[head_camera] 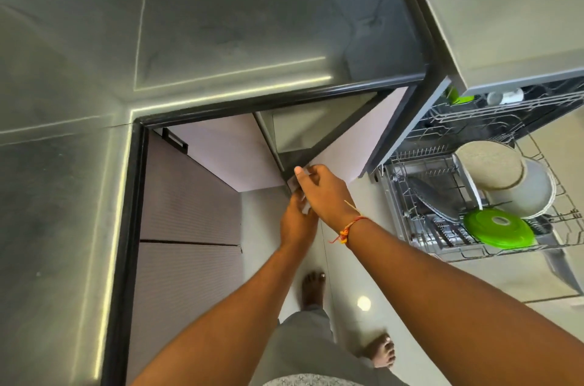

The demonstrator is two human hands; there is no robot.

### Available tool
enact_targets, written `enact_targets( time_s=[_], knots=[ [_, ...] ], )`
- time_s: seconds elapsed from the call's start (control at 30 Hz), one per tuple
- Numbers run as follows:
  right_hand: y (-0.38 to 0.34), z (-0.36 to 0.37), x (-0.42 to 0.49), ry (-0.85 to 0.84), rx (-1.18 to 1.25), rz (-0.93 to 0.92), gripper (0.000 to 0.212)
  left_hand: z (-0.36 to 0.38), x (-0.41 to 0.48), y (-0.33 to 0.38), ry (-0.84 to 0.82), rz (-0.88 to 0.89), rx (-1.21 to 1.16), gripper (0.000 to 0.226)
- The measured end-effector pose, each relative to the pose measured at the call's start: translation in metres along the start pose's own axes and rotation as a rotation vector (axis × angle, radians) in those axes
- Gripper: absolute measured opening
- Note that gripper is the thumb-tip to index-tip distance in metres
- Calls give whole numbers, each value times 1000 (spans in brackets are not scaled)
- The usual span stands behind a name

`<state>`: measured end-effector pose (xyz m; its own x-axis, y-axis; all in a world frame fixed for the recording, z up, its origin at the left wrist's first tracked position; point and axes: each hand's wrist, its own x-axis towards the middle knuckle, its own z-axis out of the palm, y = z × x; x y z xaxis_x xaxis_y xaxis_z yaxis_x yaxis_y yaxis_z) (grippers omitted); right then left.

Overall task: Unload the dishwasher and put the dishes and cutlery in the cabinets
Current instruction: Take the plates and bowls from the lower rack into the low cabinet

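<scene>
Right hand (319, 192) is curled on the edge of the corner door (355, 153), thumb on top, apparently so that the cabinet can be swung open for storage. The left hand (297, 221) is tucked beneath it at the same edge, its grip hidden. Nothing is carried: plates (512, 177) and a green lid (499, 230) are stood in the dishwasher rack (458, 254), pulled out at the right.
</scene>
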<state>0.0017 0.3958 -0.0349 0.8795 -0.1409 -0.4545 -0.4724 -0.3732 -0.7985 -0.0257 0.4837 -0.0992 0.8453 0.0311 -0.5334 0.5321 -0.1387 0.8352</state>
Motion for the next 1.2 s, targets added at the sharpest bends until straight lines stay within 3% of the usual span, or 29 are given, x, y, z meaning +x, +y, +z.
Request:
enact_targets(
  time_s=[0.1,0.3,0.4,0.5,0.73,1.0,1.2],
  knots=[
    [20,-14,-21,48,-91,2,59,18,-32,-9,-53,-88,-47,41],
    [82,-71,-68,121,-330,16,55,65,-91,-15,-272,107,506,31],
    [102,-96,-87,182,-392,10,55,93,-113,-24,-252,146,659,23],
    [118,-118,-100,252,-366,4,49,110,-140,-36,-231,211,741,27],
    [151,-172,-114,399,-283,47,43,125,-163,-42,-273,418,943,60],
    [177,-229,-106,360,-283,48,42,173,-151,-7,-232,703,1193,90],
    [193,-224,-128,352,-193,25,40,194,-147,16,-251,872,1253,89]
  ],
)
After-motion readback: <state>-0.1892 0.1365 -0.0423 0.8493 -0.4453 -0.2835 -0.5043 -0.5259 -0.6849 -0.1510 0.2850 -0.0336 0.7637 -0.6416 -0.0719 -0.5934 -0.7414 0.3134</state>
